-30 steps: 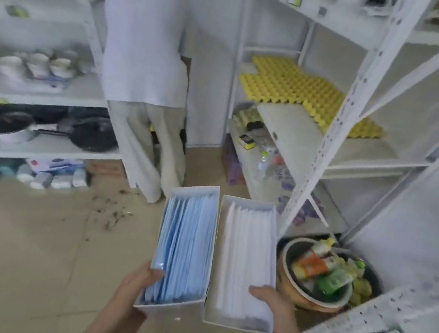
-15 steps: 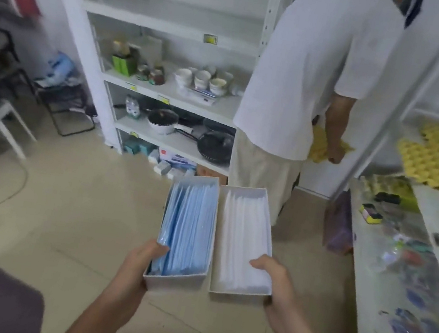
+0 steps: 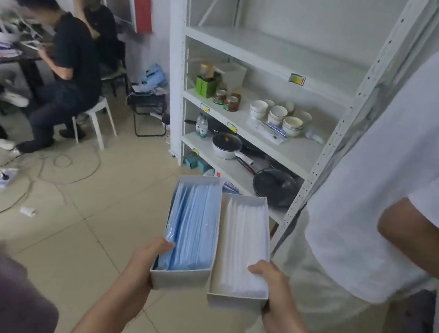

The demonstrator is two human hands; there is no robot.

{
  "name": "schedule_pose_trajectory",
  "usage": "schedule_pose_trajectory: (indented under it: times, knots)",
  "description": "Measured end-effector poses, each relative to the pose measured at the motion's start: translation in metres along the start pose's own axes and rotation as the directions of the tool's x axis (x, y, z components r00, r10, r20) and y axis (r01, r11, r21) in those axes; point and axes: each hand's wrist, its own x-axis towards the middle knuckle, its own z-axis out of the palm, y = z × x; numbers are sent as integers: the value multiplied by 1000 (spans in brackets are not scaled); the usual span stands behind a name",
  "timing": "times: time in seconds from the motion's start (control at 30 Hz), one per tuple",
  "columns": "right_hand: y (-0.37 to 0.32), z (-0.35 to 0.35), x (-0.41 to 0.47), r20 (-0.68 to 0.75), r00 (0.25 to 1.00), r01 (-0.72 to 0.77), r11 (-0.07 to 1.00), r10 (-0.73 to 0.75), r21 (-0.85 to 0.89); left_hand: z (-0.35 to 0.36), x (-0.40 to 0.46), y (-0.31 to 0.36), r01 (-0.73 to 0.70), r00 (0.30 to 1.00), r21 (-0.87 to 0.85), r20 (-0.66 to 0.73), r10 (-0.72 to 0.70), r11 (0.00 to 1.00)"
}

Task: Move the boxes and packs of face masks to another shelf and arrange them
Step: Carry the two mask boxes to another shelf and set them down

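Observation:
I carry two open white boxes side by side at waist height above the tiled floor. My left hand (image 3: 147,263) grips the near left corner of the box of blue face masks (image 3: 192,226), thumb inside. My right hand (image 3: 274,296) grips the near right corner of the box of white face masks (image 3: 242,244), thumb on the masks. A white metal shelf unit (image 3: 175,117) stands ahead; its upper shelf (image 3: 276,56) is bare.
A person in a white shirt (image 3: 404,175) stands close on the right, in front of the shelf unit's right post. Bowls (image 3: 277,115), jars and pans fill the lower shelves. Two seated people (image 3: 67,60) are at a table on the left. Cables and a power strip (image 3: 5,177) lie on the floor.
My view has swung left, from the shelves with yellow trays to the white shelf unit and the seated people. Both hands keep the same hold on the two boxes.

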Motion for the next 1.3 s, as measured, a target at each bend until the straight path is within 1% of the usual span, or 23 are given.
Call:
schedule_pose_trajectory:
  times: [0.13,0.27,0.4,0.6,0.77,0.97,1.17,1.3]
  knots:
    - [-20,25,56,49,999,-9,999,10,-31,-20,46,15,-17,998,-45,-61,14,999]
    - [-44,63,113,64,998,-16,997,21,-77,-50,98,37,-5,994,-45,-109,0,999]
    - [-72,103,165,91,996,-5,994,15,-108,-75,149,66,-3,993,-37,-114,-1,999]
    - [-105,151,243,110,994,-13,995,24,-99,-108,225,103,-18,991,-41,-133,13,999]
    - [-134,180,318,109,993,-31,995,41,-91,-121,299,131,-24,987,-71,-158,13,997]
    - [-181,210,412,155,985,-59,994,72,-87,-124,393,172,-61,982,-86,-186,44,994]
    - [-230,240,491,220,972,-52,992,77,-117,-131,465,213,-73,973,-122,-225,44,990]
    - [-252,263,530,253,963,-64,990,95,-129,-140,502,232,-70,974,-157,-224,34,985]
